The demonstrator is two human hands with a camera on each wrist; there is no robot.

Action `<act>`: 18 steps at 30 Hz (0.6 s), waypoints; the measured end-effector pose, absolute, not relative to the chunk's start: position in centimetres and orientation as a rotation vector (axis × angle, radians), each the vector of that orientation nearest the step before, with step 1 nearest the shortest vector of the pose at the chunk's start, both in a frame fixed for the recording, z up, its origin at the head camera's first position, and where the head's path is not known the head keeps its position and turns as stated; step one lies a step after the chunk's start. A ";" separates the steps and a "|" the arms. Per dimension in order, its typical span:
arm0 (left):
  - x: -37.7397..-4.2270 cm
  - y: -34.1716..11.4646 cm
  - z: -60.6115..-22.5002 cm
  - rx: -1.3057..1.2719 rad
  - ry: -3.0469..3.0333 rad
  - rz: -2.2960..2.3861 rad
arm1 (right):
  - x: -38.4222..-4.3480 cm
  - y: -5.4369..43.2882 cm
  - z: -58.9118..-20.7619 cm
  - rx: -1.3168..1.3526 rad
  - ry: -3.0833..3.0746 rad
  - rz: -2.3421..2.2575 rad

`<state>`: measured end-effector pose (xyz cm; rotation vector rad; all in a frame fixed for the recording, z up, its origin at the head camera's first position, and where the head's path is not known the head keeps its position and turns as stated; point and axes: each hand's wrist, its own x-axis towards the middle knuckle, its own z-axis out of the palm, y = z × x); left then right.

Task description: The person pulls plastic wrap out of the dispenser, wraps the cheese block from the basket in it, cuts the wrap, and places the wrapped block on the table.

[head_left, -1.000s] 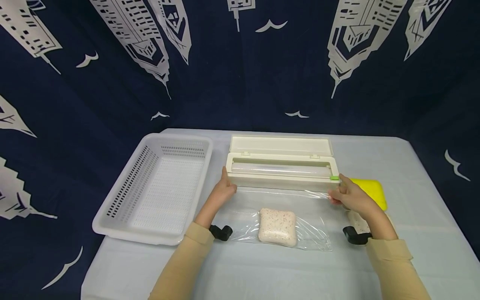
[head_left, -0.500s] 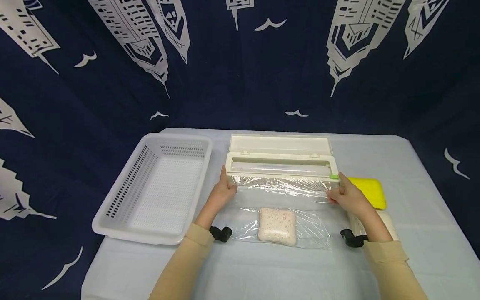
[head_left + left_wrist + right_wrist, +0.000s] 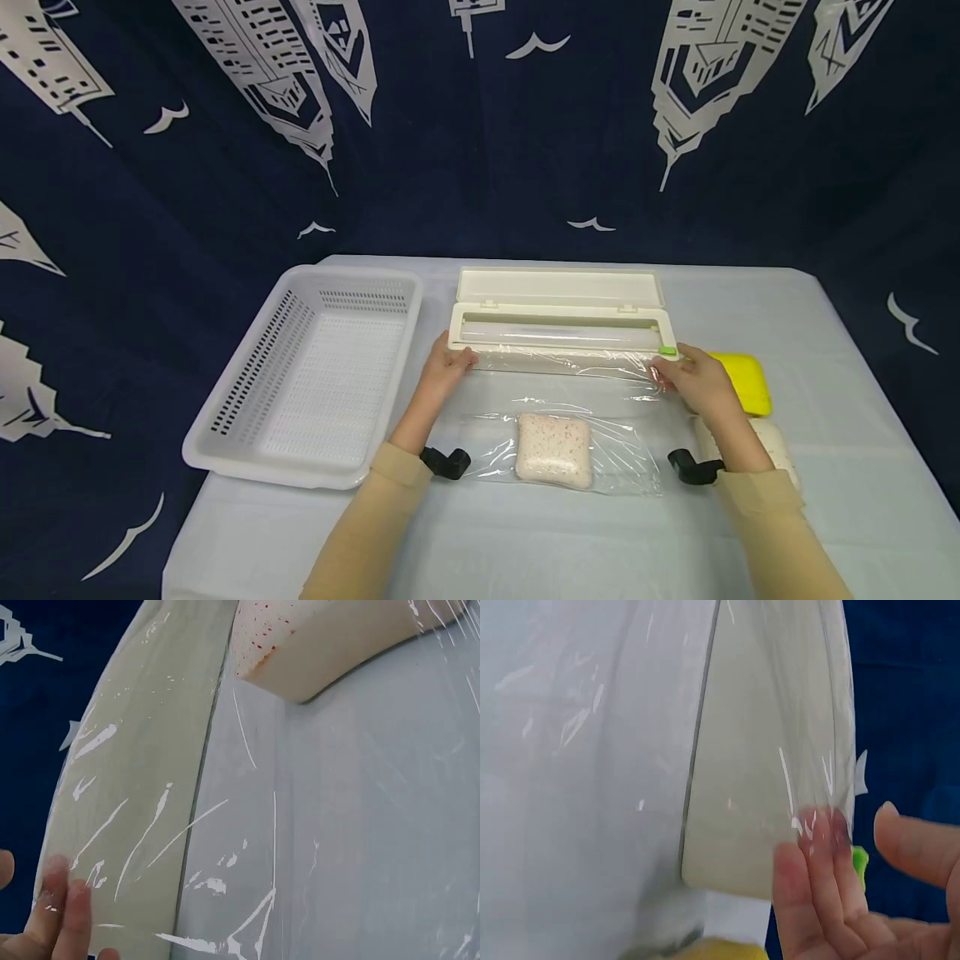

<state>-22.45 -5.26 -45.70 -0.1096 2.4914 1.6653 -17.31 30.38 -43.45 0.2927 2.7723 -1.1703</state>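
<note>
A cream cling film dispenser (image 3: 558, 312) stands with its lid raised and a roll of clear film (image 3: 562, 335) inside. Film hangs over its front face and spreads across the table, and a pale red-speckled block (image 3: 553, 450) lies with film around it. At the dispenser's left end, my left hand (image 3: 442, 373) touches the film and the front; its fingers (image 3: 73, 919) look fairly straight, the thumb apart. My right hand (image 3: 701, 379) is at the right end beside the green slider (image 3: 667, 351), fingers (image 3: 791, 885) extended against the film, thumb (image 3: 911, 844) held away.
A white perforated basket (image 3: 302, 375) stands on the left of the white-covered table (image 3: 847, 400). Right of the dispenser are a yellow block (image 3: 746, 383) and a pale block (image 3: 772, 446), partly behind my right arm. A dark patterned cloth (image 3: 480, 150) hangs behind.
Film rose to cover the dispenser's front, then drew closer against it. Both hands shifted slightly upward, the right also a little left. The speckled block stays where it was.
</note>
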 end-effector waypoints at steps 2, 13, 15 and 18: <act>-22.4 -5.1 -45.7 -0.131 2.515 1.684 | -17.6 30.1 -43.5 0.345 2.774 -1.202; -22.4 -5.4 -45.8 -0.112 2.544 1.677 | -17.5 30.1 -42.9 0.353 2.670 -1.244; -22.4 -5.5 -45.8 -0.109 2.506 1.671 | -17.5 30.4 -43.0 0.321 2.651 -1.248; -22.4 -5.7 -45.7 -0.102 2.453 1.671 | -17.4 30.8 -43.1 0.280 2.605 -1.289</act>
